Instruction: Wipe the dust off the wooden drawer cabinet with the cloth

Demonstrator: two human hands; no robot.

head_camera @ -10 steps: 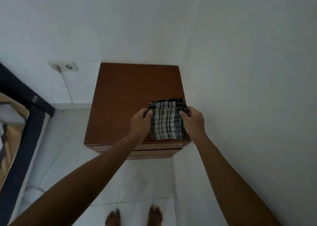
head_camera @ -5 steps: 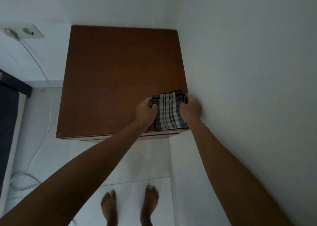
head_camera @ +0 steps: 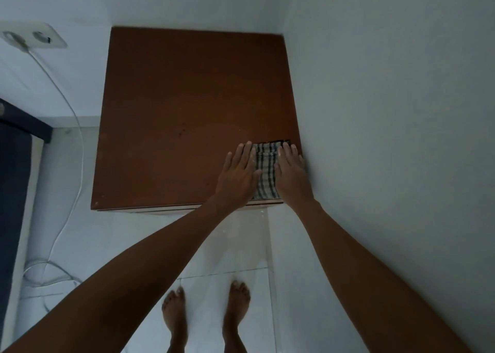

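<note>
head view: looking straight down at cabinet top, both arms extended forward
cabinet: wooden drawer cabinet (head_camera: pixel 187 116), brown top, tucked into wall corner; right edge against right wall (head_camera: pixel 388 111), rear edge against back wall
cloth: checked cloth (head_camera: pixel 265 171) folded, lying flat on cabinet top at near-right corner, near edge about at the front lip
left hand: left hand (head_camera: pixel 238 177) palm down, fingers straight and together, pointing away from body; flat on left side of cloth, outer fingers over bare wood. Not gripping, just pressing flat
right hand: right hand (head_camera: pixel 290 174) palm down, fingers extended, flat on right side of cloth, right beside the wall. Also spread flat, no grasp
gap: strip of cloth visible between the two hands; thumbs lie on it, close to each other
arms: both forearms bare, nearly straight, converging toward the corner
floor: white tile floor (head_camera: pixel 235 245), bare feet (head_camera: pixel 206 312) just in front of cabinet
left side: wall socket (head_camera: pixel 34 37) with white cable (head_camera: pixel 76 127) trailing to floor; dark bed edge (head_camera: pixel 16 178) at far left
</note>
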